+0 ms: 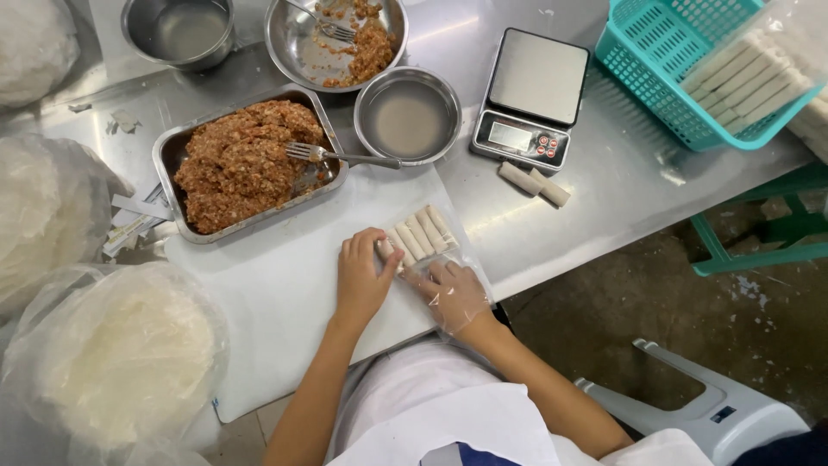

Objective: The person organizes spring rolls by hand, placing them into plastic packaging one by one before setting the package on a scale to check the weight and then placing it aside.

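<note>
- Rolls [420, 233]: pale, off-white, slim cylinders with smooth wrappers, lying side by side in a tight row inside a clear plastic bag [461, 259] on the white board [285, 293], just below the centre of the view.
- Left hand [362, 276]: palm down, fingers bent loosely, fingertips touching the near end of the row at its 8 o'clock side; it presses rather than grasps, so nothing is gripped.
- Right hand [454, 296]: seen through the clear plastic of the bag (whether it is inside the bag or under a loose fold, I cannot tell), fingers spread flat and pointing toward 11 o'clock, touching the row at its 5 o'clock end; opened out, closed on nothing.
- Count, rolls in the bag: about five visible (the left fingers hide part of the row).
- Count, loose rolls [535, 184]: two, on the steel table [604, 198] at 2 o'clock from the bag, just below the scale [533, 95].
- Count, forks: two; one fork [341, 155] rests on the tray of minced filling [246, 164] at 10 o'clock from the hands.
- Count, round steel bowls: three along the far edge, one holding leftover filling.
- Count, teal basket [664, 60]: one, at 2 o'clock, with more rolls in a bag.
</note>
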